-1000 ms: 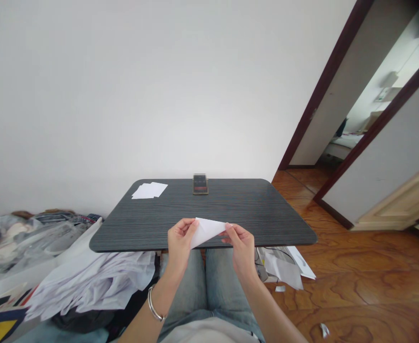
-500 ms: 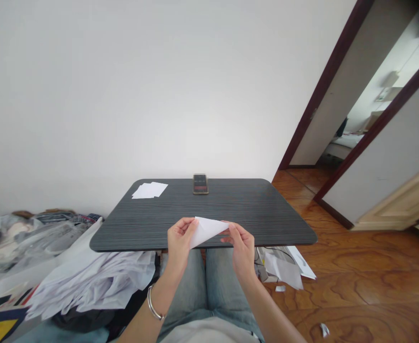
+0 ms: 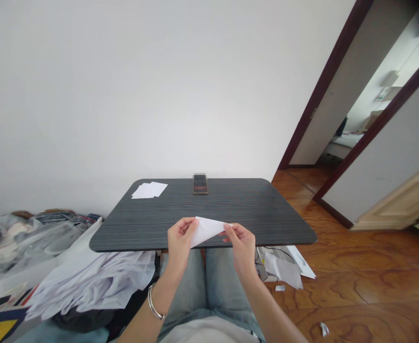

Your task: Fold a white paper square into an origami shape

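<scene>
To handle the thin white sheet of paper folded to a tapering point (image 3: 206,230) well, a light, even pinch at each end seems best: firm enough that the layers do not slip over one another, soft enough not to dent them. The narrow tip looks the weaker part, so the right hand (image 3: 243,238) should press it flat without tugging, while the left hand (image 3: 179,237) steadies the broad end and lines up its edges; pulling too hard from both sides could tear or skew the fold. The paper sits between the two hands, slanting across the gap, its wide end gripped by the left thumb and fingers and its point pinched by the right ones. It is held over the middle of the near edge of the dark wood-grained bench with rounded corners (image 3: 259,209); whether its underside touches the surface cannot be told. Toward the bench's far left corner, well apart from both hands, lie overlapping loose white paper sheets (image 3: 148,190), and by the middle of the far edge stands a small dark-screened device (image 3: 200,184), clear of the work.
</scene>
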{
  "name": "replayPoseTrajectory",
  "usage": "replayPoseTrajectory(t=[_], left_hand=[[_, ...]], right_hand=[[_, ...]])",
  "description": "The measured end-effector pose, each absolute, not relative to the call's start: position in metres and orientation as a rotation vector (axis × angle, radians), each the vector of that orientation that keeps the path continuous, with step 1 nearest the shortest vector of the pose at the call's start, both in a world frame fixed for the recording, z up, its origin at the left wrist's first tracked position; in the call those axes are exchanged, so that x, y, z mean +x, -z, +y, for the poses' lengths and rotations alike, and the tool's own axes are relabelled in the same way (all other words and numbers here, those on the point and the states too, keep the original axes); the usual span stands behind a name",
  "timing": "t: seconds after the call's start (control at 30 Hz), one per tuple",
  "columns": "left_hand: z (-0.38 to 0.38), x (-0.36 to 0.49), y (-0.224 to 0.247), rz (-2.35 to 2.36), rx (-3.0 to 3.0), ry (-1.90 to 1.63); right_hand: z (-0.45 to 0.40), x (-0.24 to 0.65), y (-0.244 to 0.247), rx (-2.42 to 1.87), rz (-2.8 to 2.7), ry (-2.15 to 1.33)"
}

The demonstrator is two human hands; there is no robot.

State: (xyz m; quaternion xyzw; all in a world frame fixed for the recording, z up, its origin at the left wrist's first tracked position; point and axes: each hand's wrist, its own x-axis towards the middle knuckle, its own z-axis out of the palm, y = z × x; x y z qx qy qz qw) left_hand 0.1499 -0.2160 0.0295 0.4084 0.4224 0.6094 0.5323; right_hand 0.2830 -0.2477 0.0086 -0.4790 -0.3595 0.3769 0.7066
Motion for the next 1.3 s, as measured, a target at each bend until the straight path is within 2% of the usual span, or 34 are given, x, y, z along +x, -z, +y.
replayPoseTrajectory(t=[1.3], left_hand=[[-0.2154, 0.1511, -0.0282, 1.024, 1.003, -1.487]], right_hand=[[-0.2466, 0.2812, -0.0053, -1.037, -0.790, -0.791]])
